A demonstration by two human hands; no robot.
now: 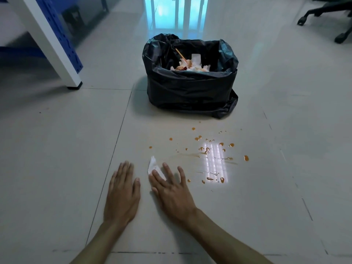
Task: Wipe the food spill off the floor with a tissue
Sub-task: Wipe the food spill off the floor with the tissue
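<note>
Head view, looking down at pale glossy floor tiles (57,168) with thin dark grout lines. Forearms cut off by the bottom edge; a black chair base (327,18) cropped at the top right, a white table leg (57,54) with a blue panel cropped at the top left. Left hand (122,195) lay flat on the floor, fingers together, empty. Right hand (172,189) pressed palm down, fingers spread, on a crumpled white tissue (153,166), mostly hidden beneath the fingers, one corner poking out ahead. Orange food spill (207,151), droplets and thin smears, scattered just right of the tissue, partly washed out by a bright reflection. Beyond the spill stood a bin lined with a wrinkled black plastic bag (190,88), holding stained white tissues and a thin stick; deeper contents impossible to make out.
</note>
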